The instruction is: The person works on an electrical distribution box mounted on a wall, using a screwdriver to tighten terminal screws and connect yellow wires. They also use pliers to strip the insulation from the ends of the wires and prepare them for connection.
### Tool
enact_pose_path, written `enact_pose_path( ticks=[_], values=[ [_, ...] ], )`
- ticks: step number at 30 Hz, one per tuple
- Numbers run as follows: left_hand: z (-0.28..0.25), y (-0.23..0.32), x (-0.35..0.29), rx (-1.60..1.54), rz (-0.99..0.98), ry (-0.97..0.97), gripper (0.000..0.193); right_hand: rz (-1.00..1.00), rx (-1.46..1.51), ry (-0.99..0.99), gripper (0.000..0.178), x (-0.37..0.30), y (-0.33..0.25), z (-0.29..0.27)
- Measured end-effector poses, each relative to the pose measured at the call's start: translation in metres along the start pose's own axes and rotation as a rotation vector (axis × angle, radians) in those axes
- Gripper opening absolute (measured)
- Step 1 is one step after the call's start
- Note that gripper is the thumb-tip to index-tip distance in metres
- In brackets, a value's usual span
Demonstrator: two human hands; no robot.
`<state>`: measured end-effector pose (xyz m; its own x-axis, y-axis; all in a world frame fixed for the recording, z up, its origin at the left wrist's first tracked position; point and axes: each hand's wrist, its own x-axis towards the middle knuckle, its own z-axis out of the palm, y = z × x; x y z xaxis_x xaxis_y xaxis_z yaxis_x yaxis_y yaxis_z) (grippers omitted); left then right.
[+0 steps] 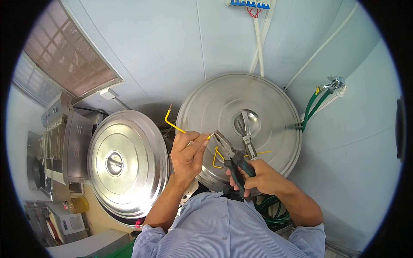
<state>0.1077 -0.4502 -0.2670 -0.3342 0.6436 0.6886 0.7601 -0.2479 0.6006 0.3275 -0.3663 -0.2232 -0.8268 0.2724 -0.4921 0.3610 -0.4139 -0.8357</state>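
My right grip (263, 175) is clamped around the dark-handled pliers (231, 155); just beyond, my left grip (187, 157) pinches a yellow wire (175, 127) above a large round steel lid (205, 103), its near end beside the plier jaws, though I cannot tell whether they bite it. Both wire ends look bared and the far one bent, so I judge stripping done, work on the near end unfinished. Beyond, on the lid, lie a bent yellow piece (214, 158) and a silver hand tool (249, 146).

Yellow wire (175, 126), bent, bare-ended, black-handled pliers (229, 154), apparently touching its tip
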Motion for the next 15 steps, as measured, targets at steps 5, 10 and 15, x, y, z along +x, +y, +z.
enact_pose_path(
  ticks=[5,10,15],
  values=[
    [-0.001,-0.002,-0.001,-0.006,0.052,0.005,0.015,0.007,0.001,0.014,0.042,-0.004,-0.004,0.003],
    [0.004,-0.016,-0.003,-0.085,0.183,0.086,0.012,-0.023,-0.032,0.037,0.040,-0.006,0.001,0.011],
    [0.024,-0.032,-0.017,-0.165,0.147,0.167,0.017,0.004,0.046,-0.044,0.039,0.001,0.005,0.013]
  ],
)
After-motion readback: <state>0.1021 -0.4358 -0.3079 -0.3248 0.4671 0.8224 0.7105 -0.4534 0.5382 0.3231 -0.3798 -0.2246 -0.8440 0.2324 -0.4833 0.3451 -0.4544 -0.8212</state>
